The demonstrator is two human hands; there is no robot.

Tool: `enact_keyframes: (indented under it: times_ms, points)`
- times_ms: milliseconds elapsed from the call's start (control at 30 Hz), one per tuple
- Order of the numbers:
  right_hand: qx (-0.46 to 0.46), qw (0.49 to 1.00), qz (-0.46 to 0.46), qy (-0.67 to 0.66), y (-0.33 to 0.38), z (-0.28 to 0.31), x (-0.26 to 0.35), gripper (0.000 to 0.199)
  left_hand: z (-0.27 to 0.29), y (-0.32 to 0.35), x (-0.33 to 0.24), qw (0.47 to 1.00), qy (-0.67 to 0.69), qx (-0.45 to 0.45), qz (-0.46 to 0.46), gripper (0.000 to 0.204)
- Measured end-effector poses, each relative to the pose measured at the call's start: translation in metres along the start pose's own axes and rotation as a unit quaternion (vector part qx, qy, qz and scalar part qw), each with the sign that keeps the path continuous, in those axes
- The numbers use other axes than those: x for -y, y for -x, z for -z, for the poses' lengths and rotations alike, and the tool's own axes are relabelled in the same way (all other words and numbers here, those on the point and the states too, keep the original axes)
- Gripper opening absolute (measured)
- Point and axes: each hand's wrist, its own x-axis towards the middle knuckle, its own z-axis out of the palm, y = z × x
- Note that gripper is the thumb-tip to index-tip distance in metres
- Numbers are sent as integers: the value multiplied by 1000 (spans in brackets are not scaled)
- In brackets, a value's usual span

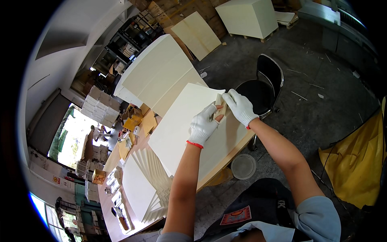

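Note:
Both my hands wear white knit gloves with red cuffs, and bare fingertips show on the left one. My left hand (204, 123) closes round the near side of a narrow, pale block-like piece (219, 105). At its far right side, my right hand (241, 107) grips with bent fingers; gloves partly hide the piece, so its exact kind is unclear. Beneath it lies a large cream sheet (181, 121) on the worktable, near the table's right edge. Fanned-out cream sheets (139, 183) lie to the left of my left forearm.
Tall stacked cream boards (165, 76) stand beyond the sheet. A black chair (258, 90) is close by my right hand, with a round pale tub (243, 166) below the table edge. Tools and white bundles (121, 209) line the table's left side. Yellow cloth (354, 157) hangs at right.

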Motion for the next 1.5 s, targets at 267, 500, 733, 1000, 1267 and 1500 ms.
enact_keyframes:
  times_ms: [267,500,733,1000,1267,1500]
  points:
    - [16,999,-24,-16,0,22,13,43,-5,7,1,996,-52,-29,-70,44]
    - [79,992,-80,60,4,52,-25,51,3,11,-1,997,-8,4,-81,52]
    - [172,966,44,190,4,52,0,48,-10,14,8,995,-60,-44,-70,37]
    - [119,940,191,256,-15,49,9,46,-18,-20,19,995,-91,-33,-29,32]
    - [88,996,-29,-19,-8,23,12,52,-13,-3,24,997,78,3,-26,31]
    - [93,995,-37,-21,-5,22,12,53,-14,-2,22,995,101,10,19,35]
